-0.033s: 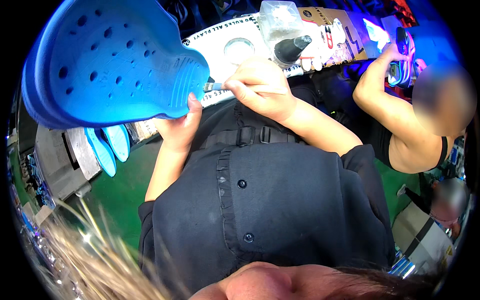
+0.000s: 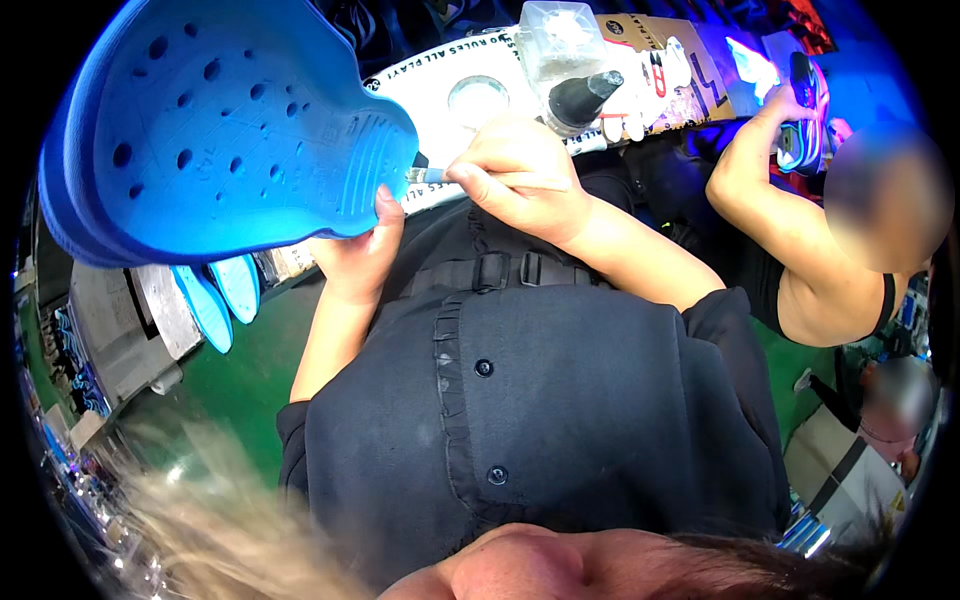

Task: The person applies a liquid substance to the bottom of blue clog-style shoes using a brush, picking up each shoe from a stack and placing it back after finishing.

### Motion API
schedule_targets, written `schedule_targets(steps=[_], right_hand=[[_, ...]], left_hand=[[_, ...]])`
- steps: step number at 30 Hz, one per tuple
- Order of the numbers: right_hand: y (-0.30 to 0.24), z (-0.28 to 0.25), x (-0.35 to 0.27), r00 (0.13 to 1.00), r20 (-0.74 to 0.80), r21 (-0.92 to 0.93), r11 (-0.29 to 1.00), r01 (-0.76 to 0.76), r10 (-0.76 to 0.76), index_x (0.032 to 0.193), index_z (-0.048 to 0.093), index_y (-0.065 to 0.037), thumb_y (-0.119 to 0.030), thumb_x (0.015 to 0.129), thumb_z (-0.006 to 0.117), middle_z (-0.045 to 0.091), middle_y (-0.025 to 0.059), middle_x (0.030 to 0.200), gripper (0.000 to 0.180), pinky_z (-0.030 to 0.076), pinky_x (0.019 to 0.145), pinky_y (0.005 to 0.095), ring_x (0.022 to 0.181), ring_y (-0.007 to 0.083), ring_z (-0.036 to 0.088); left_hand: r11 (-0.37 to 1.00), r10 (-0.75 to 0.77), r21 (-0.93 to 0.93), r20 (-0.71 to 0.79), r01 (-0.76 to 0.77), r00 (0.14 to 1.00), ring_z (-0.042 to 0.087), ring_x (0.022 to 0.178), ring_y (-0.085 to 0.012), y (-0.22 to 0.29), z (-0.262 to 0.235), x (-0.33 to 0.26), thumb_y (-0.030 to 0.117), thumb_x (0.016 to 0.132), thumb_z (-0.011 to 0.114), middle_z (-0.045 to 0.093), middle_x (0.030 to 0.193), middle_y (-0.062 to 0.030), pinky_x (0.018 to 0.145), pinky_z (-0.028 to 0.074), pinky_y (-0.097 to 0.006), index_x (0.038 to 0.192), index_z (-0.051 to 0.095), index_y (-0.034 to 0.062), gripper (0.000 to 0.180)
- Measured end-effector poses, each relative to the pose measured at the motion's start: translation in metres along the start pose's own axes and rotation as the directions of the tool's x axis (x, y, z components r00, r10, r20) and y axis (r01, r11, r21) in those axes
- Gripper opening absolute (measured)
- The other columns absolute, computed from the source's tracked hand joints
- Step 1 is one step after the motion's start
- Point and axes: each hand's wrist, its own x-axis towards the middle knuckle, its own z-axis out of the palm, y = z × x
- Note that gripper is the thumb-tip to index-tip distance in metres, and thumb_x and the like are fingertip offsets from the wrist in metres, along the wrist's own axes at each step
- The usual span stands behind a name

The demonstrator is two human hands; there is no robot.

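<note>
Blue perforated shoe (image 2: pixel 225 130) extends up and leftward from the left grip (image 2: pixel 362 248).

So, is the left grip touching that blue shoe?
Touching. The head view shows the left grip holding the blue shoe by its edge, its thumb lying over the rim.

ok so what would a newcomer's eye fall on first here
The big blue shoe-shaped piece, dotted with dark holes, fills the upper left, the left hand gripping its lower edge. At its right end, the right hand holds a thin, pale-handled brush.
</note>
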Motion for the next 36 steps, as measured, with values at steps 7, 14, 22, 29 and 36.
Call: schedule_targets(steps=[7, 14, 22, 29, 36], right_hand=[[0.003, -0.007, -0.006, 1.000, 0.021, -0.043, 0.999, 0.000, 0.001, 0.064, 0.062, -0.004, -0.010, 0.074, 0.061, 0.057, 0.0046, 0.057, 0.012, 0.038, 0.049, 0.0292, 0.051, 0.0198, 0.052], [0.001, -0.003, -0.002, 0.999, 0.043, -0.036, 0.999, -0.013, 0.014, 0.067, 0.062, -0.004, -0.011, 0.075, 0.061, 0.056, 0.0034, 0.057, 0.011, 0.038, 0.048, 0.0287, 0.052, 0.0189, 0.053], [0.003, -0.029, -0.010, 0.992, -0.015, -0.077, 0.989, -0.127, 0.126, 0.075, 0.060, 0.001, -0.009, 0.084, 0.050, 0.059, 0.0085, 0.073, 0.017, 0.043, 0.060, 0.0270, 0.063, 0.0175, 0.055], [0.010, -0.043, -0.023, 0.927, -0.159, 0.131, 0.938, -0.320, 0.338, 0.081, 0.057, 0.004, -0.007, 0.086, 0.046, 0.059, 0.0096, 0.077, 0.017, 0.045, 0.059, 0.0248, 0.068, 0.0143, 0.057], [0.012, -0.052, -0.035, 0.836, -0.205, 0.193, 0.859, -0.475, 0.508, 0.070, 0.061, 0.001, -0.018, 0.088, 0.047, 0.054, 0.0071, 0.062, 0.030, 0.041, 0.053, 0.0249, 0.057, 0.0145, 0.053]], left_hand=[[0.998, 0.055, 0.009, -0.078, -0.055, 0.995, 0.057, 0.078, -0.0169, -0.004, 0.000, -0.003, -0.002, 0.069, 0.061, 0.058, 0.089, -0.0098, 0.072, 0.045, -0.028, 0.096, 0.053, -0.0035, 0.028], [0.981, 0.130, 0.142, 0.025, -0.132, 0.991, 0.058, 0.074, -0.0188, -0.004, -0.005, 0.002, -0.001, 0.069, 0.060, 0.059, 0.087, -0.0108, 0.069, 0.047, -0.029, 0.094, 0.054, -0.0039, 0.026], [0.990, 0.044, 0.134, -0.009, -0.043, 0.999, 0.058, 0.078, -0.0197, 0.005, -0.007, 0.012, 0.004, 0.072, 0.063, 0.059, 0.090, -0.0118, 0.072, 0.046, -0.029, 0.098, 0.055, -0.0032, 0.028], [0.869, -0.278, -0.401, 0.091, 0.291, 0.956, 0.054, 0.093, -0.0195, 0.068, -0.042, 0.061, -0.003, 0.071, 0.060, 0.054, 0.104, -0.0126, 0.083, 0.041, -0.032, 0.118, 0.038, -0.0037, 0.051], [0.379, -0.183, -0.632, 0.665, 0.676, 0.724, 0.061, 0.062, -0.0166, 0.084, 0.015, 0.186, 0.012, 0.080, 0.055, 0.059, 0.084, -0.0132, 0.048, 0.049, -0.020, 0.111, 0.042, -0.0047, 0.038]])
